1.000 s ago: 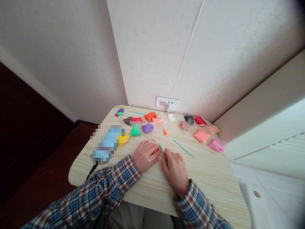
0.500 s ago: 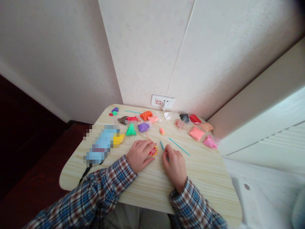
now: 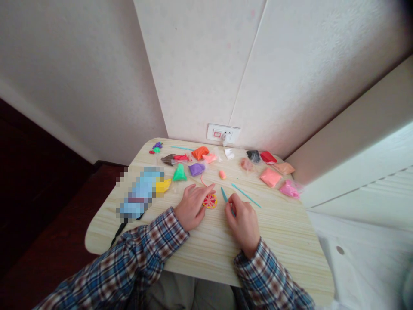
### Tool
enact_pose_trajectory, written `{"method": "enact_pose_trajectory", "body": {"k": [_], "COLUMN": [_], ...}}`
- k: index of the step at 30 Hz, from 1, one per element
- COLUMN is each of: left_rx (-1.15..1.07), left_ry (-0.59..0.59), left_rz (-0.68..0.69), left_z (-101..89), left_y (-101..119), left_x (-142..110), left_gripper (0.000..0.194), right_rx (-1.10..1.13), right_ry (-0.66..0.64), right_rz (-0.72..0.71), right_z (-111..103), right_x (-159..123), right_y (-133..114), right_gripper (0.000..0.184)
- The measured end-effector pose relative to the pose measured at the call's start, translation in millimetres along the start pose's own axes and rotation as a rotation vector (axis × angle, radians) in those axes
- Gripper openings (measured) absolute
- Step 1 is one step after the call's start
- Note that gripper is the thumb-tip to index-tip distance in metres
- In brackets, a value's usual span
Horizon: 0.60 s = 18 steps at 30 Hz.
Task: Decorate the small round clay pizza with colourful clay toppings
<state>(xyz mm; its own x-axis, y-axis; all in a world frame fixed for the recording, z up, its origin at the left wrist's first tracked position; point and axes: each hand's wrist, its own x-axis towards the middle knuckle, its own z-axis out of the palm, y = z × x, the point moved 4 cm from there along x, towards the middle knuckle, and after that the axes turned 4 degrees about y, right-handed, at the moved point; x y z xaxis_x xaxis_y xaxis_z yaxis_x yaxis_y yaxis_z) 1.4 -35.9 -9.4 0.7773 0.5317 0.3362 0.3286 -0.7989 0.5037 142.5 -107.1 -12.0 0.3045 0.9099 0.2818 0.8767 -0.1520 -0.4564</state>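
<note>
On the table lies a round clay disc with a yellow rim and a red and pink pattern like a fruit slice. My left hand rests at its left side, fingers stretched out, thumb and forefinger around the disc's edge. A thin reddish clay strand runs up from behind those fingers. To the right of the disc, my right hand is closed on a blue modelling knife, its blade pointing up and away, apart from the disc. A second slim blue tool lies just beyond this hand.
A small peach-orange clay lump sits beyond the disc. Bags of clay line the back, among them green, purple, orange and pink. A pixelated blue item lies left. A socket is on the wall.
My left fingers have drawn back left and lifted a little, so more of the disc shows. My right hand keeps the knife at its side. The whole view has shifted slightly.
</note>
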Motion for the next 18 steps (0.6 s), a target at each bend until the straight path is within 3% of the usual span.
{"method": "enact_pose_trajectory", "body": {"k": [10,15,18], "left_rx": [0.158,0.222,0.263], "left_ry": [0.031,0.043,0.044], "left_rz": [-0.011,0.111,0.168], "left_z": [-1.1,-0.8,1.5], "left_y": [-1.3,3.2,4.5], "left_x": [2.3,0.3,-0.8], "left_gripper": [0.052,0.030,0.027], "right_rx": [-0.108,-0.154,-0.157], "right_ry": [-0.048,-0.031,-0.026], "right_rz": [-0.067,-0.072,-0.069], "right_z": [5.8,4.2,4.3], "right_x": [-2.3,-0.5,-0.5], "right_y": [-7.1,-6.6,-6.6], "right_gripper": [0.011,0.014,0.014]}}
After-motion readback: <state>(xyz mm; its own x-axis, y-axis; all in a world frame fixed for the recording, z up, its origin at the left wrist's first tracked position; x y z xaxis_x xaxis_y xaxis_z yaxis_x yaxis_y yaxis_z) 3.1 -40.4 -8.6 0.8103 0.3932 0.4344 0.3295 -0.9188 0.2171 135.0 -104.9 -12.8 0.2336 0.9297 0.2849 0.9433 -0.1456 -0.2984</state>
